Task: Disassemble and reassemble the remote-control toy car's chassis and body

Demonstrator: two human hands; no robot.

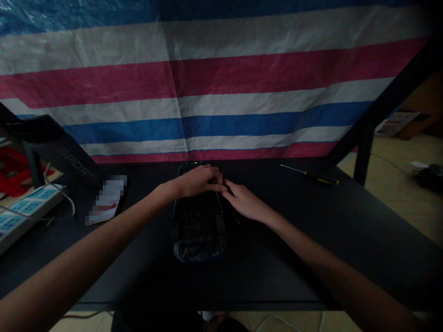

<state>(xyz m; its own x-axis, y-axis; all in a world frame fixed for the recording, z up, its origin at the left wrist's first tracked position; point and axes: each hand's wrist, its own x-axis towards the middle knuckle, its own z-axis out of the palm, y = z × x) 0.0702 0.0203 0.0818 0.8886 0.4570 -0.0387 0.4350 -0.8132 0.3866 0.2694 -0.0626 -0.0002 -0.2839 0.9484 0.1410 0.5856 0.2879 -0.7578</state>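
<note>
A dark toy car (197,230) lies underside up on the black table, with a small red spot on its underbody. My left hand (200,179) reaches over the far part of the car, its fingers curled onto the car's far right side. My right hand (244,199) meets it there from the right. Its fingers are pressed together near the car's edge, and the left fingertips touch them. Whatever lies between the right fingertips is hidden. A thin dark rod lies on the table just below my right hand, hard to make out.
A yellow-and-black screwdriver (320,179) lies at the right rear of the table (284,272). On the left are a pixelated phone-like item (107,200), a dark tube marked "SPOR" (69,152) and a power strip (29,212) with a cable. A striped sheet (221,78) hangs behind.
</note>
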